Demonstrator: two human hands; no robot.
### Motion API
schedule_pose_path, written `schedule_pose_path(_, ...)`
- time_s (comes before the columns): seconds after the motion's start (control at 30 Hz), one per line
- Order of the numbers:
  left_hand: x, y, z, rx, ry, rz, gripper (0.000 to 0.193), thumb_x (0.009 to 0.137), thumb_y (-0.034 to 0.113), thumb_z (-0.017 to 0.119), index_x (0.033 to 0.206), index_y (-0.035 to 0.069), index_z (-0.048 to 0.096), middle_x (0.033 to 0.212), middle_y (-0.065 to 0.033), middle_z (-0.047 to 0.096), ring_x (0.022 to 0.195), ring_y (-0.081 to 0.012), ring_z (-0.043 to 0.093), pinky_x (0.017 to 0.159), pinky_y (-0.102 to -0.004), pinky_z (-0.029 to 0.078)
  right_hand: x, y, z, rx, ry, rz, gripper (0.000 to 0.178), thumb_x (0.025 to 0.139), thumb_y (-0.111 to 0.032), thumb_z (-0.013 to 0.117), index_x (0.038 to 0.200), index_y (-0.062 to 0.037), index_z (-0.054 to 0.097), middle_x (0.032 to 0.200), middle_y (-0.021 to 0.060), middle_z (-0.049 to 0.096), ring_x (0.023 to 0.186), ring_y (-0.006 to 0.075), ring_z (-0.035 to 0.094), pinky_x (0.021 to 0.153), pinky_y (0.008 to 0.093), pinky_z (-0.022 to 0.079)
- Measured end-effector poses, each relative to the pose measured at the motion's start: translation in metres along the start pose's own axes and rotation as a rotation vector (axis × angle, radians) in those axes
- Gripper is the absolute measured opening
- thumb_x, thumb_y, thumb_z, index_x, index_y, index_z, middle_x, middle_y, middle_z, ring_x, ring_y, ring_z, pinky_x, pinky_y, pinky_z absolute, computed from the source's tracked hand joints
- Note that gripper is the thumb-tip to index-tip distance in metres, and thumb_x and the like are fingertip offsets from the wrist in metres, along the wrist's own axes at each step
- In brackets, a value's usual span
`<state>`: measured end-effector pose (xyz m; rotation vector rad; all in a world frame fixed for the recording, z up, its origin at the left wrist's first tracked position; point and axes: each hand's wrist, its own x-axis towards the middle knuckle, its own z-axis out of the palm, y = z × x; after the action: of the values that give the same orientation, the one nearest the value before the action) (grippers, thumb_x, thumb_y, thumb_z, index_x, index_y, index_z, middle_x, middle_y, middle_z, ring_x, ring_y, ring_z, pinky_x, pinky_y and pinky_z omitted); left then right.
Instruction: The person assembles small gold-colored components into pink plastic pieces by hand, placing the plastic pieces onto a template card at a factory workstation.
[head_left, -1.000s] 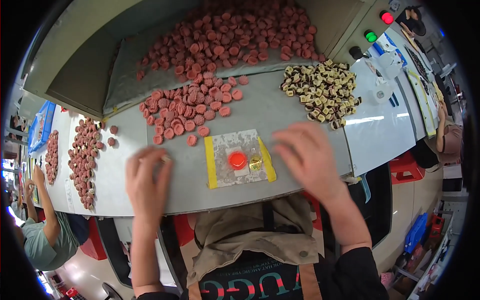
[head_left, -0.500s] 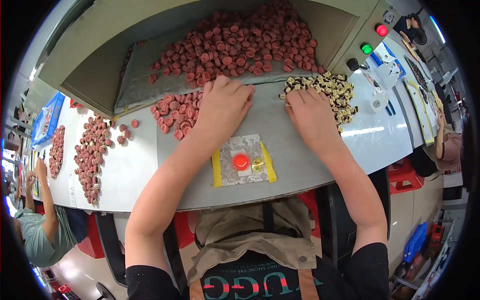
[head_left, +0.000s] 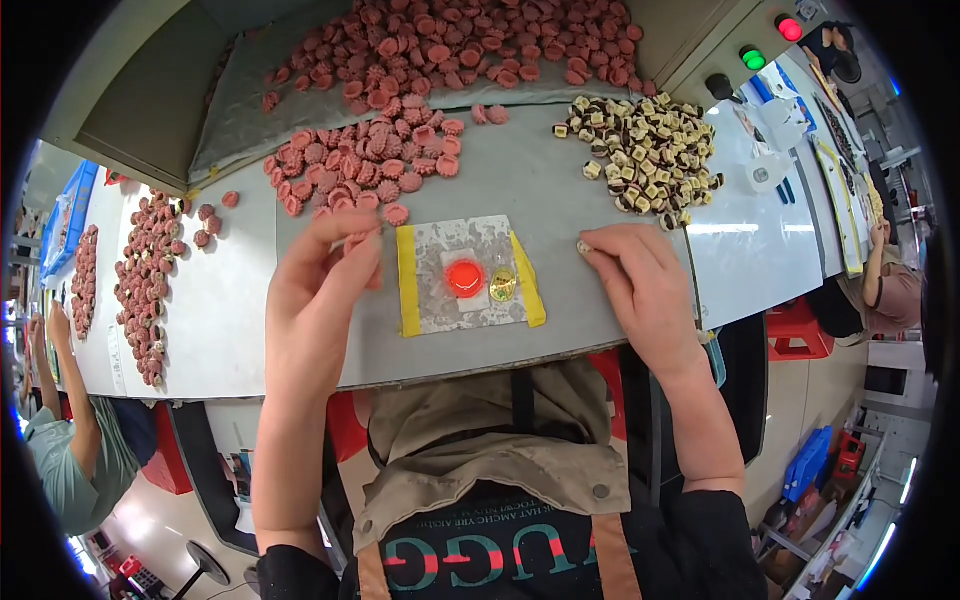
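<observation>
A small cream-coloured piece [head_left: 583, 248] is pinched between thumb and finger of my right hand [head_left: 645, 290], right of a taped-down pad [head_left: 425, 310]. Left of this pad, my left hand [head_left: 325, 290] has its thumb and fingers pressed together; whatever they hold is hidden. Just beyond it spreads a pile of bumpy pink cup-shaped pieces [head_left: 365, 165]. Cream-and-dark-brown pieces [head_left: 645, 150] lie heaped beyond my right hand. On the pad are a glowing red disc [head_left: 464, 279] and a round gold sticker [head_left: 503, 285], between two yellow tape strips.
More pink cups [head_left: 470, 45] fill a grey-lined metal hood [head_left: 130, 120] at the back. Assembled pieces [head_left: 147, 290] lie at the left. Red and green buttons [head_left: 753, 58] sit on the hood's right side. Co-workers sit on both sides; one wears a green shirt [head_left: 75, 450].
Both hands have drawn back from the piles toward me, on either side of the pad. A cream piece now shows in my right fingertips. My view has shifted slightly.
</observation>
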<state>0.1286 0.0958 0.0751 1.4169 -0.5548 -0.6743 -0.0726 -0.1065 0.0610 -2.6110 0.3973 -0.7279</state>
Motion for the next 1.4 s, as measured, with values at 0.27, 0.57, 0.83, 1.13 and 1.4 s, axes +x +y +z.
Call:
schedule_pose_path(0.27, -0.038, -0.018, -0.002, -0.519, -0.031, -0.267, 0.032, 0.093, 0.009, 0.056, 0.124, 0.000, 0.054, 0.106, -0.0057, 0.061, 0.086, -0.0093, 0.058, 0.078, -0.0236, 0.046, 0.009, -0.023, 0.000, 0.125, -0.154, 0.251, 0.016, 0.083, 0.000, 0.063, 0.099, -0.0007, 0.062, 0.092, 0.0109, 0.059, 0.080, 0.0236, 0.059, 0.072, 0.0319, 0.048)
schedule_pose_path(0.57, -0.041, -0.021, -0.022, -0.697, -0.140, -0.262, 0.038, 0.098, 0.016, 0.050, 0.132, -0.001, 0.047, 0.116, -0.0112, 0.058, 0.093, -0.0115, 0.059, 0.085, -0.0256, 0.049, 0.024, -0.044, 0.001, -0.127, -0.249, 0.046, 0.016, 0.083, -0.001, 0.063, 0.099, 0.0001, 0.063, 0.092, 0.0113, 0.062, 0.084, 0.0256, 0.060, 0.074, 0.0324, 0.047)
schedule_pose_path(0.83, -0.047, -0.017, -0.018, -0.583, -0.053, -0.230, 0.032, 0.097, 0.016, 0.055, 0.125, 0.002, 0.052, 0.112, -0.0052, 0.060, 0.099, -0.0114, 0.058, 0.089, -0.0268, 0.047, 0.047, -0.088, 0.040, 0.137, -0.322, -0.118, 0.019, 0.080, -0.004, 0.067, 0.098, -0.0019, 0.064, 0.090, 0.0101, 0.060, 0.085, 0.0271, 0.059, 0.071, 0.0360, 0.048)
schedule_pose_path(1.13, -0.042, -0.040, -0.011, -0.434, 0.079, -0.062, 0.032, 0.094, 0.006, 0.054, 0.125, -0.003, 0.050, 0.109, -0.0077, 0.056, 0.091, -0.0126, 0.053, 0.080, -0.0251, 0.044, 0.052, -0.076, 0.046, 0.107, -0.267, -0.274, 0.009, 0.076, -0.011, 0.055, 0.077, -0.0025, 0.058, 0.082, 0.0110, 0.056, 0.083, 0.0298, 0.056, 0.075, 0.0398, 0.047)
schedule_pose_path(1.4, -0.042, -0.026, 0.015, -0.135, 0.063, -0.131, 0.038, 0.094, 0.014, 0.056, 0.129, -0.002, 0.053, 0.111, -0.0131, 0.060, 0.094, -0.0204, 0.054, 0.081, -0.0298, 0.043, 0.027, -0.065, 0.065, -0.157, 0.000, -0.237, 0.012, 0.070, -0.015, 0.059, 0.070, -0.0072, 0.068, 0.082, 0.0074, 0.062, 0.087, 0.0241, 0.059, 0.077, 0.0351, 0.047)
